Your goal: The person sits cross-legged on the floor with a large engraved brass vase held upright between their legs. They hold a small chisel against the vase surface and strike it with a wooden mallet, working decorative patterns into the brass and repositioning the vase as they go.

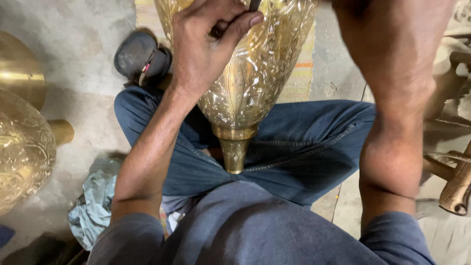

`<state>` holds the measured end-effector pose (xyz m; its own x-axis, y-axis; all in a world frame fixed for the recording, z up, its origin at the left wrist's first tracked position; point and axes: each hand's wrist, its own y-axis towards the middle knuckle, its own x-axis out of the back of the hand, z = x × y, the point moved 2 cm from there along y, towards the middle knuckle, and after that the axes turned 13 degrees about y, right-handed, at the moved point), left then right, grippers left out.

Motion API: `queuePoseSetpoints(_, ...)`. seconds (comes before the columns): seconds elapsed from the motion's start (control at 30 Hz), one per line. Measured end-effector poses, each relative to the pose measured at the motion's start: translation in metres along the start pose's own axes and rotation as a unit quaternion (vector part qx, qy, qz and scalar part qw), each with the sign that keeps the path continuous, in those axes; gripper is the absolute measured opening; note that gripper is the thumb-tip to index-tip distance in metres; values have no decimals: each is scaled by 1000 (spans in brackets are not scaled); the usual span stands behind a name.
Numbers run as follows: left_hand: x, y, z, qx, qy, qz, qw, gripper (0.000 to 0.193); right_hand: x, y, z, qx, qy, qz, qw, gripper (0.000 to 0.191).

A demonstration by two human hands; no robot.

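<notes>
Left hand (203, 46) pinches a dark tool (254, 5) against an engraved brass vase (245, 83) propped in the seated worker's lap; right hand is out of frame. The vase looks heavy, rigid, slick; its narrow neck offers grip.

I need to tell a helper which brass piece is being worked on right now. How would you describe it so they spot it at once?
Start at the person's blue-jeaned lap. The engraved brass vessel lies across it, its narrow neck pointing at the person's body, with the left hand pressed on it gripping a thin dark tool. The other brass pieces sit untouched on the floor at the left.
</notes>
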<state>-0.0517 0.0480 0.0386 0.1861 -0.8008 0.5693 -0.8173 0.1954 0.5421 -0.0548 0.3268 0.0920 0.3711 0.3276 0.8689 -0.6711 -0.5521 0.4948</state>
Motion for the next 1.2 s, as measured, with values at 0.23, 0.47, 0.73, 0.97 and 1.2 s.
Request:
queuePoseSetpoints(0.23,-2,1,4,-13,43,-7,999,18,8,9,7,-11,14,-4,1000,16)
queuePoseSetpoints(0.47,1,5,-5,-23,5,-3,1000,17,0,26,7,-25,74,-15,997,20)
queuePoseSetpoints(0.73,1,8,-1,72,-4,21,997,11,-41,6,-12,-62,199,-115,971,26)
queuePoseSetpoints(0.97,8,18,-11,-7,-13,25,1000,28,-65,2,-30,-94,261,-118,954,27)
queuePoseSetpoints(1.2,10,19,8,-13,-19,80,996,25,-37,3,-18,-34,23,-136,990,30)
